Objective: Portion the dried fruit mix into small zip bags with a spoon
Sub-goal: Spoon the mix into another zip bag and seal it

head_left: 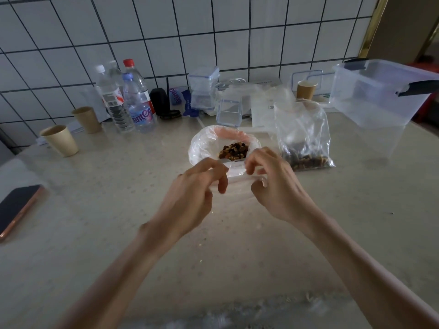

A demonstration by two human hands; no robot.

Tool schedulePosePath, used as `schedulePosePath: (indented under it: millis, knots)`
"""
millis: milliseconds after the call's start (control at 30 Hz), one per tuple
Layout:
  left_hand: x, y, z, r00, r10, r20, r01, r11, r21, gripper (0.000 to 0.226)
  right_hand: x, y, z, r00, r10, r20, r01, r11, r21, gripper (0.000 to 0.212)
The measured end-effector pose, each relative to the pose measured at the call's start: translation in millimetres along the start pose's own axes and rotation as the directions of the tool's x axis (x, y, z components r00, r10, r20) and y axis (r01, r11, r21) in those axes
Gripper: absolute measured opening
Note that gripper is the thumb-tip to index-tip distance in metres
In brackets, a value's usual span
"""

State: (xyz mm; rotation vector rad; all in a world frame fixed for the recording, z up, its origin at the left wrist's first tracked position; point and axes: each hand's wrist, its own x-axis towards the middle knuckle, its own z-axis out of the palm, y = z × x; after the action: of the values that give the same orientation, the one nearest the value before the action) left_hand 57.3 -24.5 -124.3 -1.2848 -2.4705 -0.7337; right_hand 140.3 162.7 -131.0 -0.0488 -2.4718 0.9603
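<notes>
A bowl lined with clear plastic (202,144) stands at the middle of the table and holds the dark dried fruit mix (234,150). Just in front of it my left hand (194,198) and my right hand (275,186) hold a small clear zip bag (235,170) between them, each pinching one end of its top edge. To the right a larger clear bag (304,136) stands upright with fruit mix at its bottom. No spoon can be made out.
Water bottles (140,100) and paper cups (60,140) stand at the back left. Small clear boxes (229,110) sit behind the bowl. A big clear storage tub (380,96) is at the right. A phone (17,207) lies at the left edge.
</notes>
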Motion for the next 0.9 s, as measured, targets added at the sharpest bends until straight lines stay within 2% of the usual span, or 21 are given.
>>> schedulePosePath:
  millis: [67, 133, 233, 300, 400, 533, 600, 700, 767, 900]
  knots:
    - [4, -4, -3, 0.998, 0.011, 0.063, -0.011, 1.0, -0.012, 0.051, 1, -1, -3, 0.992, -0.098, 0.076, 0.1, 0.995, -0.023, 0.045]
    - [8, -7, -4, 0.996, -0.012, 0.092, 0.016, 0.999, -0.043, 0.048, 2, 1, -3, 0.984, -0.12, 0.134, 0.13, 0.989, -0.066, 0.048]
    - [12, -11, 1, 0.986, -0.088, 0.142, 0.089, 0.996, 0.0, 0.038, 6, 3, 1, 0.985, -0.021, 0.173, 0.046, 0.989, -0.138, 0.052]
    - [14, -14, 6, 0.976, -0.113, 0.185, 0.093, 0.99, 0.11, 0.034, 10, 3, 3, 0.963, 0.096, 0.252, -0.036, 0.972, -0.234, 0.048]
    - [18, -18, 11, 0.937, -0.158, 0.311, 0.079, 0.964, 0.253, 0.053, 13, 1, 5, 0.907, 0.226, 0.355, -0.087, 0.926, -0.367, 0.045]
    - [26, -26, 11, 0.866, -0.235, 0.442, 0.096, 0.944, 0.315, 0.06, 17, 5, 7, 0.881, 0.23, 0.414, -0.021, 0.892, -0.451, 0.045]
    - [31, -32, 10, 0.808, -0.278, 0.519, 0.163, 0.953, 0.257, 0.056, 21, 12, 9, 0.871, 0.215, 0.442, 0.004, 0.896, -0.443, 0.041]
    - [34, -48, 8, 0.726, -0.288, 0.625, 0.317, 0.946, 0.067, 0.045, 28, 26, 9, 0.86, 0.212, 0.465, -0.041, 0.935, -0.352, 0.03]
    - [30, -58, 9, 0.748, -0.275, 0.604, 0.371, 0.928, -0.038, 0.041, 30, 34, 10, 0.864, 0.202, 0.461, -0.077, 0.958, -0.276, 0.026]
    - [18, -68, 17, 0.807, -0.274, 0.523, 0.386, 0.915, -0.115, 0.04, 27, 46, 15, 0.892, 0.163, 0.422, -0.072, 0.972, -0.224, 0.026]
